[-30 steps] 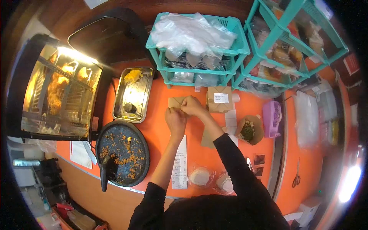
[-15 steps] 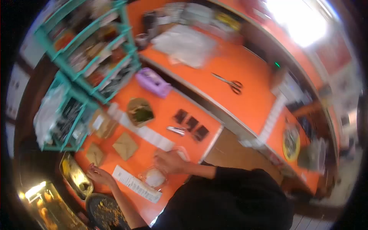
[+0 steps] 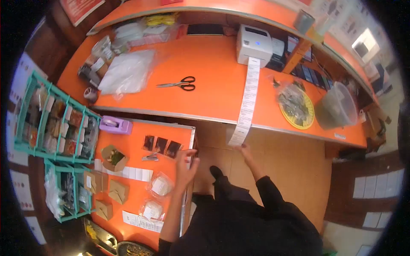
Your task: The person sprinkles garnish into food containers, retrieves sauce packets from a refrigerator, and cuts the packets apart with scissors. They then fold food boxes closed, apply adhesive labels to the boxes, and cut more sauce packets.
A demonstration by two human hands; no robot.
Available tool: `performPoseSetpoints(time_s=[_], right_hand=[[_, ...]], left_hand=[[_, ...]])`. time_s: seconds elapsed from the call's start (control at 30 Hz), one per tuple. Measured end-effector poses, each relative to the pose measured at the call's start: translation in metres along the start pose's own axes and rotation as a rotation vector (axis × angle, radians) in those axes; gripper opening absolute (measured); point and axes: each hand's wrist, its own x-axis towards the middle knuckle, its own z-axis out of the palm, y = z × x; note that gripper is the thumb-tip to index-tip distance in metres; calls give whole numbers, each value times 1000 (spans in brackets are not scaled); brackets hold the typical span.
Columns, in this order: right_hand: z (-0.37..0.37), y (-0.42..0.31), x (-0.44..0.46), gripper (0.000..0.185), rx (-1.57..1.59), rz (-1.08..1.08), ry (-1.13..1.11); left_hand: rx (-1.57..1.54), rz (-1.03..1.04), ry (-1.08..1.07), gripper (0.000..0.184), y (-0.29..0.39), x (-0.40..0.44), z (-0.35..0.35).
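Observation:
My right hand (image 3: pixel 247 154) pinches the lower end of a long white strip of printed labels (image 3: pixel 247 104). The strip hangs from a white label printer (image 3: pixel 255 45) over the counter's front edge. Above the side table's right edge, my left hand (image 3: pixel 185 167) is open with its fingers apart and holds nothing. Close by it lie several dark sachets (image 3: pixel 161 145) and a small stapler-like item (image 3: pixel 150 157). Two clear round containers (image 3: pixel 160 186) with white labels stand below and left of that hand.
Black-handled scissors (image 3: pixel 177 84) and white plastic bags (image 3: pixel 128 71) lie on the orange counter. A yellow basket (image 3: pixel 297 106) stands right of the strip. Brown paper boxes (image 3: pixel 118 191), a purple tape dispenser (image 3: pixel 115 125) and green racks (image 3: pixel 55 121) are on the left.
The view has swung right toward the counter and printer. My right hand has left the round containers and reached the label strip. My left hand has come away from the paper boxes to the table's right edge.

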Motion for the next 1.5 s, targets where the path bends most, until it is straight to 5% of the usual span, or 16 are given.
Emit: performPoseSetpoints(time_s=[0.07,0.17,0.2,0.3,0.4,0.5,0.57,0.67,0.83,1.03,1.17,1.5], right_hand=[[22,4,-53,35,305,-82,-36],[19,-24,-126,38,233,144,-138],[18,-16,-141,41,350,82,-205],[12,-9,-183,47,455,44,-233],[3,-17,-214,52,412,116,-197],[3,-36,-238,54,317,59,-105],[-4,-81,-244,47,147,-241,199],[-17,-94,-218,43,52,-389,344],[-30,-125,-189,34,16,-438,316],[-29,-140,-187,25,38,-524,456],[-20,-147,-197,19,13,-643,672],[-15,-176,-260,18,-238,-645,570]], left_hand=[[-229,-119,-151,49,-4,0,42],[-74,-58,-309,63,-42,-3,92],[-74,-61,-331,63,-40,-6,102],[-587,-613,-724,68,-41,-8,125],[-598,-589,-806,58,-38,-25,144],[-729,-555,-798,58,-40,-30,155],[-725,-547,-834,59,-38,-26,155],[-749,-477,-885,62,-27,-19,155],[-773,-351,-912,69,-2,-15,155],[-913,-466,-905,72,26,-19,148],[-937,-420,-890,66,35,-25,144],[-906,-375,-910,47,32,-27,137]])
